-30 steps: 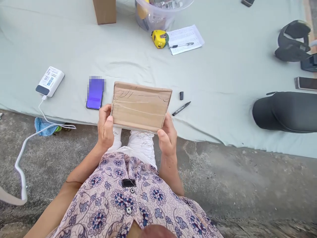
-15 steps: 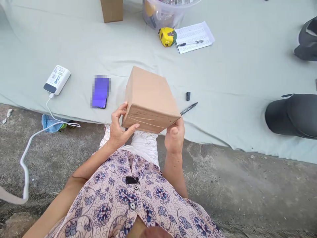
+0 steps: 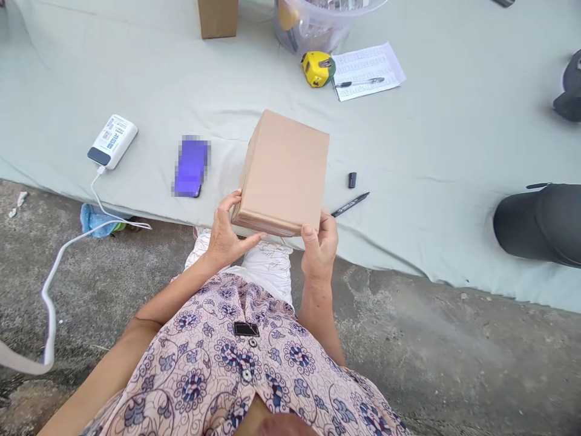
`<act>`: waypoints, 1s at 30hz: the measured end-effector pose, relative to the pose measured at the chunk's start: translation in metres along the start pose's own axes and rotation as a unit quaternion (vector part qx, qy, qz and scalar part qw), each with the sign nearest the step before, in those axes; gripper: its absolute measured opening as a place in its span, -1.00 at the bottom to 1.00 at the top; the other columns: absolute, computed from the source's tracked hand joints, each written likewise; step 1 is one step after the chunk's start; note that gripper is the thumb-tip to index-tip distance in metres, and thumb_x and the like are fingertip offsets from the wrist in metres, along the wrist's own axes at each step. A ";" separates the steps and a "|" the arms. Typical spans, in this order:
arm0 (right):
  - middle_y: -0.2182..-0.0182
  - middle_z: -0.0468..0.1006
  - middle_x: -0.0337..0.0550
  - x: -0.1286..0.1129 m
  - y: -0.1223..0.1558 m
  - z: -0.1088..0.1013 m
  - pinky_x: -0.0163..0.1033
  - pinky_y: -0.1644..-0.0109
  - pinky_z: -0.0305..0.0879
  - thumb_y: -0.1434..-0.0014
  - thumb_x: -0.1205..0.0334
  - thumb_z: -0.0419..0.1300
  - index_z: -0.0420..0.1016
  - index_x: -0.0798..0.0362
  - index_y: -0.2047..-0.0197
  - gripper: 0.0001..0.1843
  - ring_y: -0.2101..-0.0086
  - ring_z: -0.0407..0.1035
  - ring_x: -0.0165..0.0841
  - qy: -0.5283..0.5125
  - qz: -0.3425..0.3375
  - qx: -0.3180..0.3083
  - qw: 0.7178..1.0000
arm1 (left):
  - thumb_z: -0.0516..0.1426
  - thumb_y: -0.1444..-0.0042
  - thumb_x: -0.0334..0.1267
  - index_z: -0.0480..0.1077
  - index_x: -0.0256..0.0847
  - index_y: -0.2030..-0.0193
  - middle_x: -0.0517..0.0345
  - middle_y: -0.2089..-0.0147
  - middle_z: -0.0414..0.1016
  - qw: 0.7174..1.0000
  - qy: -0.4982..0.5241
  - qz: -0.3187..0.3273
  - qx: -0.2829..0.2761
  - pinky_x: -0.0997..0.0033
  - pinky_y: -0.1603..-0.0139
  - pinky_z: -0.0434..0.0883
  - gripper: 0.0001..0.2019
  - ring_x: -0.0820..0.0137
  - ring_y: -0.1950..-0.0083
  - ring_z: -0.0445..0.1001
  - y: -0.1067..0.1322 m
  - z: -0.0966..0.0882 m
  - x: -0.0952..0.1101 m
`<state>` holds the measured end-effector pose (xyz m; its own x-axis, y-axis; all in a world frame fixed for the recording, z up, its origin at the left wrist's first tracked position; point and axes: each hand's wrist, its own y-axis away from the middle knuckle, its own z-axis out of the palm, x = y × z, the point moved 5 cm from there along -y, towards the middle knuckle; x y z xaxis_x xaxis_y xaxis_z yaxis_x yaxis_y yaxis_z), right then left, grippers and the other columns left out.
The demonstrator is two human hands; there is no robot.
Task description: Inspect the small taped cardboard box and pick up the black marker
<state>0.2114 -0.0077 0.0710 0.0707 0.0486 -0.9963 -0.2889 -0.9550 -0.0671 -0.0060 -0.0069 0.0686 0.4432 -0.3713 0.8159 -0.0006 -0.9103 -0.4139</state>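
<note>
One cardboard box (image 3: 285, 172) is held between two bare hands, over the near edge of the cloth-covered surface (image 3: 445, 145); whether its underside touches the cloth cannot be told. Left hand (image 3: 226, 236): fingers curled against the box's near left corner, thumb stretched along the lower near edge. Right hand (image 3: 318, 251): thumb on the near right corner, remaining fingers bent against the right side; both sets of fingers grip the box. Just beyond the right fingers lies a black marker (image 3: 350, 204), near end close to them, contact unclear; its cap (image 3: 352, 180) lies a little farther out. Phone with a purple screen (image 3: 191, 168): left of the left fingers and slightly beyond. White device (image 3: 112, 142): farther left, with a white cable (image 3: 49, 290) plugged in. Well beyond the fingers of both hands: yellow tape measure (image 3: 316, 68), touching or nearly touching a sheet of paper (image 3: 372, 60) with a pen (image 3: 361, 82) on it; behind these, a translucent tub (image 3: 313, 30). Black rounded object (image 3: 535, 224): well right of the right fingers.
</note>
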 end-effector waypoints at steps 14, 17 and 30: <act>-0.18 0.47 0.05 0.000 0.001 0.009 0.14 -0.30 0.36 -0.19 -0.07 0.30 0.46 -0.04 -0.12 -0.51 -0.22 0.37 -0.09 0.038 -0.045 -0.047 0.997 | 0.31 -0.06 0.19 0.06 -0.09 -0.22 -0.21 -0.36 0.25 0.997 0.040 -0.059 0.016 0.00 -0.36 0.35 -0.25 0.11 -0.40 0.34 -0.002 0.003 -0.009; -0.22 0.42 0.05 0.001 0.000 0.010 0.14 -0.31 0.35 -0.18 -0.06 0.31 0.44 -0.04 -0.13 -0.49 -0.25 0.34 -0.08 0.044 -0.050 -0.046 0.997 | 0.31 -0.03 0.23 0.05 -0.09 -0.21 -0.23 -0.39 0.23 0.996 0.054 -0.070 0.003 0.00 -0.35 0.36 -0.21 0.09 -0.42 0.33 -0.008 0.006 -0.010; -0.18 0.44 0.13 0.059 -0.010 0.022 0.05 -0.19 0.43 -0.19 -0.14 0.22 0.34 0.04 -0.11 -0.45 -0.15 0.40 -0.14 0.084 0.020 -0.015 0.996 | 0.33 -0.07 0.03 0.08 -0.13 -0.20 -0.13 -0.24 0.35 0.977 0.053 -0.205 -0.020 0.12 -0.20 0.46 -0.30 0.16 -0.24 0.47 -0.008 0.036 -0.056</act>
<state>0.1974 0.0116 0.0120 0.2198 -0.0368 -0.9748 -0.2665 -0.9635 -0.0238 0.0019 0.0274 0.0115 0.3185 0.0109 0.9479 0.1213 -0.9922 -0.0293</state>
